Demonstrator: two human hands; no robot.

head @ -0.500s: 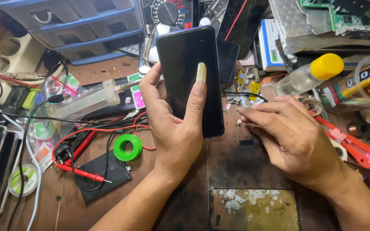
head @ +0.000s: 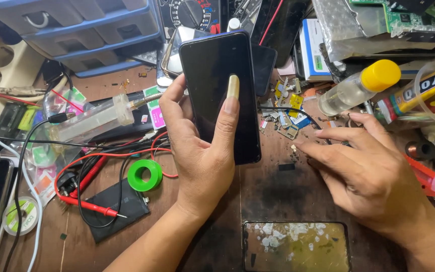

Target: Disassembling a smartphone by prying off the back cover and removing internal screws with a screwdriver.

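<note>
My left hand (head: 205, 151) holds a black smartphone (head: 212, 75) upright over the wooden bench, its dark screen facing me. The thumb with a long nail lies across the glass. My right hand (head: 368, 176) rests palm down on the bench to the right of the phone, fingers stretched toward a tiny pale scrap (head: 293, 148) near small loose parts (head: 290, 113). It holds nothing that I can see.
A clear bottle with a yellow cap (head: 358, 85) lies at upper right. A green tape roll (head: 145, 175), red and black probe leads (head: 84, 199), a flat black battery (head: 114, 209) and a large syringe (head: 94, 118) crowd the left. A cracked phone screen (head: 295, 247) lies at the near edge.
My right hand has slid slightly right and back from the phone, its fingers spreading flatter on the bench. The left hand and phone stay put.
</note>
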